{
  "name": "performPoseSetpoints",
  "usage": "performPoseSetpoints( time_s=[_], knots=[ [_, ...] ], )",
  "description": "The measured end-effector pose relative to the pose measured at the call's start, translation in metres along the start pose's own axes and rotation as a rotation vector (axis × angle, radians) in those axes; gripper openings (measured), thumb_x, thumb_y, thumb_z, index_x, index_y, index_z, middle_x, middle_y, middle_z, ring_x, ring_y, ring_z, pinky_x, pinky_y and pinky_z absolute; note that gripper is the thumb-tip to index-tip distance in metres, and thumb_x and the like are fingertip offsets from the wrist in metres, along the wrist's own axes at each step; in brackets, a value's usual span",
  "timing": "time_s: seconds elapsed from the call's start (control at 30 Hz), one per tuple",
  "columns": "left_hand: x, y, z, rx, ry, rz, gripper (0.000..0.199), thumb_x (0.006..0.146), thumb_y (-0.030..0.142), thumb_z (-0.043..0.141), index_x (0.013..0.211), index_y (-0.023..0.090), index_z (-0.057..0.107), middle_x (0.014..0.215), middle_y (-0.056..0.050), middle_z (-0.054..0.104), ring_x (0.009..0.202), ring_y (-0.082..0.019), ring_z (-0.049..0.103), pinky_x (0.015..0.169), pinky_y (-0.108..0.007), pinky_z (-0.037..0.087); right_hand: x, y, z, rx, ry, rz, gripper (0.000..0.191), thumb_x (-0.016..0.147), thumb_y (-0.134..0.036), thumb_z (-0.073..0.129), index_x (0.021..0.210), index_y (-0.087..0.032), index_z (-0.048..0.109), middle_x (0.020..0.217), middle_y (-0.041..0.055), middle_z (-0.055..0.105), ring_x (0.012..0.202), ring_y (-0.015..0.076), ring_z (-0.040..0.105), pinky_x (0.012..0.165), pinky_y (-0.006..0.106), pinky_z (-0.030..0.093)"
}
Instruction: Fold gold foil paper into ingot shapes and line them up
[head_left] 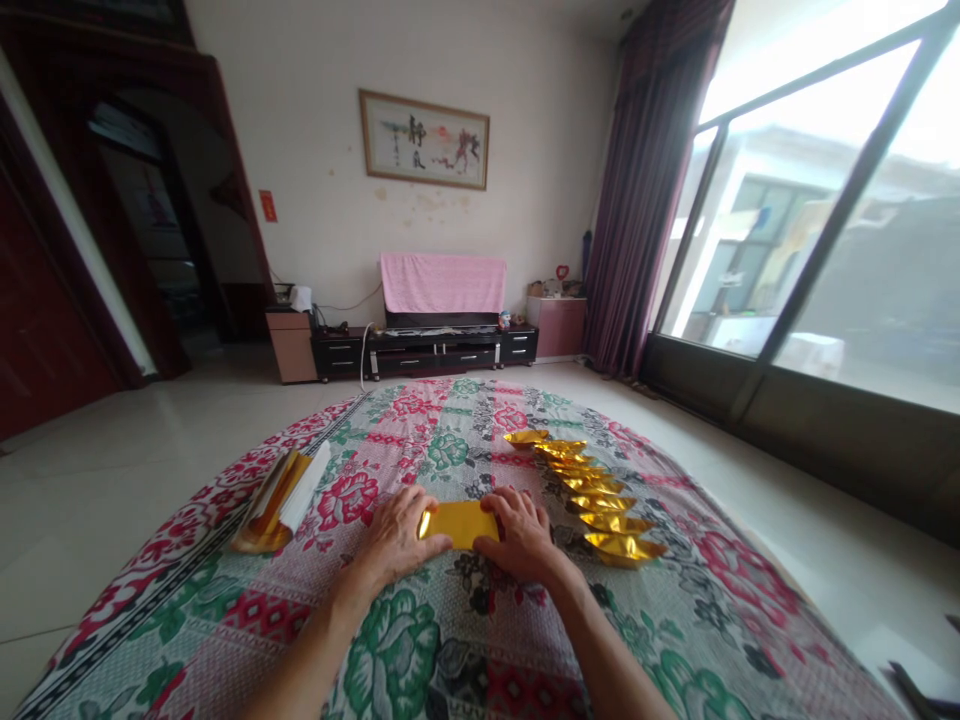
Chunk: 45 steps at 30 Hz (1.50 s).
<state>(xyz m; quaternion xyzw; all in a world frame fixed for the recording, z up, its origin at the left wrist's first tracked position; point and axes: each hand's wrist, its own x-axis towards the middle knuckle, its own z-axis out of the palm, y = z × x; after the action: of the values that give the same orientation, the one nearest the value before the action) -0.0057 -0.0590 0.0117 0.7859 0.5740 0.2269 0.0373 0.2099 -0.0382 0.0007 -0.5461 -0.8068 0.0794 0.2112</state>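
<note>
Between my hands a sheet of gold foil paper (pixel 459 524) lies low over the flowered tablecloth, with a smooth, shiny face toward me. My left hand (pixel 401 532) grips its left end, thumb along the near edge and fingers at the far side. At the right end my right hand (pixel 519 532) grips it the same way. To the right stands a slanting row of several folded gold paper ingots (pixel 626 548), boat-shaped with pointed ends. On the left rests a stack of gold and white paper sheets (pixel 281 500), partly curled.
A patterned cloth (pixel 397 640) covers the round table. Beyond it, a low black cabinet (pixel 435 355) stands by the wall, carrying something under a pink cloth (pixel 442 283). Large windows (pixel 787 220) and a purple curtain (pixel 637 200) are at the right, a doorway at the left.
</note>
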Motion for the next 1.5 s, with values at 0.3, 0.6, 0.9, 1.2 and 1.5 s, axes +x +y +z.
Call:
performPoseSetpoints(
  time_s=[0.3,0.6,0.9,1.2,1.5],
  knots=[
    [-0.002,-0.028,-0.014,-0.13,-0.198,0.058,0.047,0.072,0.044,0.055,0.115,0.025,0.051,0.133,-0.005,0.041,0.122,-0.024,0.036,0.102,-0.038,0.027,-0.001,-0.001,-0.004,0.007,-0.025,-0.011,0.041,0.064,-0.047,0.058,0.103,-0.033,0.05,0.117,-0.0011,0.046,0.107,0.0234,0.036,0.09,0.04,0.022],
    [0.0,-0.035,-0.016,-0.188,-0.284,0.03,0.057,0.069,0.027,0.054,0.125,0.022,0.046,0.139,-0.006,0.034,0.128,-0.022,0.029,0.107,-0.038,0.023,-0.002,-0.001,-0.005,0.045,-0.015,-0.015,0.038,0.064,-0.043,0.058,0.101,-0.033,0.051,0.117,-0.0019,0.046,0.107,0.0231,0.037,0.087,0.039,0.024],
    [0.007,-0.014,-0.011,-0.184,-0.078,0.101,0.067,0.052,0.0,0.039,0.113,0.023,0.055,0.127,-0.004,0.047,0.116,-0.019,0.045,0.1,-0.031,0.035,-0.001,-0.002,-0.005,0.041,-0.009,-0.002,0.04,0.063,-0.043,0.06,0.1,-0.032,0.052,0.114,-0.0013,0.048,0.105,0.0224,0.038,0.087,0.038,0.023],
    [0.013,0.001,-0.02,-0.262,0.189,0.237,0.048,0.056,-0.003,0.034,0.084,0.019,0.066,0.095,-0.003,0.06,0.094,-0.013,0.055,0.088,-0.026,0.044,0.0,0.0,0.0,0.014,0.018,-0.009,0.035,0.062,-0.044,0.059,0.094,-0.029,0.053,0.11,-0.0002,0.048,0.102,0.022,0.038,0.082,0.035,0.025],
    [0.007,-0.012,-0.002,-0.233,-0.038,0.218,0.041,0.061,0.0,0.035,0.073,0.021,0.068,0.084,0.0,0.065,0.079,-0.011,0.058,0.077,-0.021,0.045,0.0,-0.003,-0.006,0.011,-0.025,0.016,0.036,0.062,-0.044,0.061,0.094,-0.029,0.055,0.113,0.0014,0.048,0.103,0.0227,0.038,0.083,0.037,0.024]
  ],
)
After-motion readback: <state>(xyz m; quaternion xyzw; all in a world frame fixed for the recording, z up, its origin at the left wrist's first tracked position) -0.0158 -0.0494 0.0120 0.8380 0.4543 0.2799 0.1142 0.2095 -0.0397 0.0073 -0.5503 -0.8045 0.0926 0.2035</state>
